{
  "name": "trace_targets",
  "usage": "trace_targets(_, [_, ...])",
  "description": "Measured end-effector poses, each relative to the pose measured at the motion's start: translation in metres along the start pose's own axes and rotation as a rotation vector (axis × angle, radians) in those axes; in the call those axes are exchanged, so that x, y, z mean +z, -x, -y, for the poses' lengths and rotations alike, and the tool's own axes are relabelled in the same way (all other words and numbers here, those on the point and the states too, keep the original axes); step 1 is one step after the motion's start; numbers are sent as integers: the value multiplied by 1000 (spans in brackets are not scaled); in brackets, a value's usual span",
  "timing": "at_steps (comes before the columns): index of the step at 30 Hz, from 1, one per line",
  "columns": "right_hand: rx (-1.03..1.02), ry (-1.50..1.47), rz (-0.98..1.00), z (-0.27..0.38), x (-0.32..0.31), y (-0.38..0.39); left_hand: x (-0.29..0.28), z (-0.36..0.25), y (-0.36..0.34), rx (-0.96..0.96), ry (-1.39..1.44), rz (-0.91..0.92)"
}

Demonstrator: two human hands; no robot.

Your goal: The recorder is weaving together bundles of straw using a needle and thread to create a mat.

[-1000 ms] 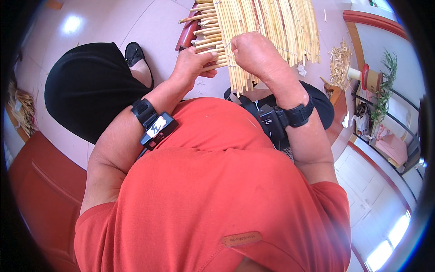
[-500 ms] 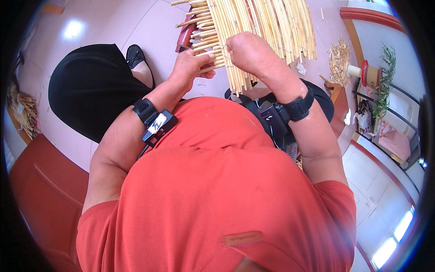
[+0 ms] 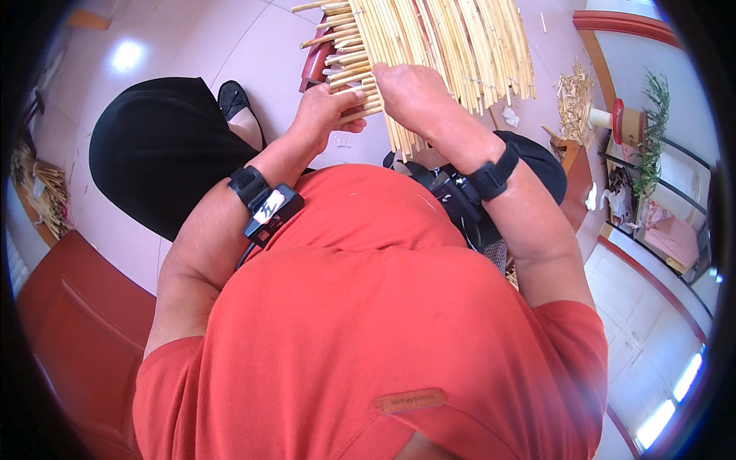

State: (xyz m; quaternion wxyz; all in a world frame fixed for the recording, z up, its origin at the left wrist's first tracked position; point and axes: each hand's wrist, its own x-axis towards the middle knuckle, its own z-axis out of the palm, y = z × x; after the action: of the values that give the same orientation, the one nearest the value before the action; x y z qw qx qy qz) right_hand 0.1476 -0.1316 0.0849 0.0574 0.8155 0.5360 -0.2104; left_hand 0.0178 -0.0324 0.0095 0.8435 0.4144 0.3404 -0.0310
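A mat of pale yellow reed stalks (image 3: 468,54) spreads out ahead of me, its stalks lying side by side. From its left edge several crosswise stalk ends (image 3: 349,58) stick out. My left hand (image 3: 320,115) is closed round the nearest of these ends, thumb on top and fingers beneath. Against the mat's near left corner, my right hand (image 3: 418,96) is closed in a pinch, with its back toward me. Whatever sits between its fingertips is hidden. Both wrists wear black straps with small boxes.
Beneath the mat, a dark red wooden piece (image 3: 316,61) shows at the left. Loose straw bundles lie at the right (image 3: 575,103) and far left (image 3: 44,195). A red wooden panel (image 3: 84,330) stands at lower left, and a rack with a green plant (image 3: 652,138) at right.
My right hand has shifted slightly left and down along the mat's edge, nearer to my left hand. The left hand keeps its hold on the stalk ends.
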Motion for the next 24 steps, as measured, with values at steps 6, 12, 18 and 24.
trace_targets(6, [294,-120,-395,10,3,53,10,-27,21,-18,14,6])
trace_targets(12, [357,23,-480,21,-10,75,44,-70,62,41,180,260])
trace_targets(18, [378,-589,-897,-34,-58,119,94,-117,76,113,44,562])
trace_targets(24, [465,-1107,-1128,-65,-51,165,98,-92,55,23,-128,397])
